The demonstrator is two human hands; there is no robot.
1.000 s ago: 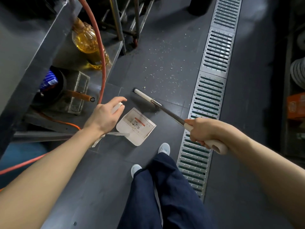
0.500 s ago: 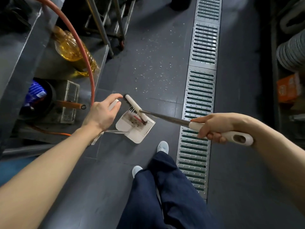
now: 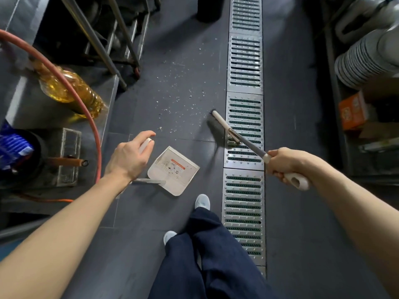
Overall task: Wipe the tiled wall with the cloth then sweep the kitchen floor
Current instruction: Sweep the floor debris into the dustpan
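Two hands are out in front of me over the dark floor (image 3: pixel 172 61). My right hand (image 3: pixel 285 164) is curled round the white grip of the broom (image 3: pixel 224 128), fingers wrapped tight, with the loop end of the grip sticking out past my palm. Its grey shaft runs up and to the left from my fist to the white head bar, and the dark bristles sit on the floor right at the left edge of the drain grate (image 3: pixel 245 203); part of the head lies over the grate itself.

My left hand (image 3: pixel 127 158) holds the top of the dustpan (image 3: pixel 172 170) handle, thumb and fingers closed loosely round the white grip, forefinger stretched forward. That pan lies flat on the floor just beside my hand, its open lip toward the upper right, with a red label and a few specks inside it. It is well apart from the broom head.

Crumbs (image 3: pixel 181 96) are scattered on the floor above the pan and to the left of the bristles. My shoes (image 3: pixel 202 201) and dark trousers (image 3: pixel 205 255) show below, next to the grate.

On the low shelf (image 3: pixel 54 117) at my left stand an oil bottle (image 3: pixel 71 91), a black pot (image 3: pixel 32 154) with a wooden handle, and a wire basket (image 3: pixel 69 156); a red hose (image 3: pixel 95 130) loops across them. Stacked plates (image 3: pixel 362 61) and an orange box (image 3: pixel 352 111) are at my right. I see no cloth or tiled wall.
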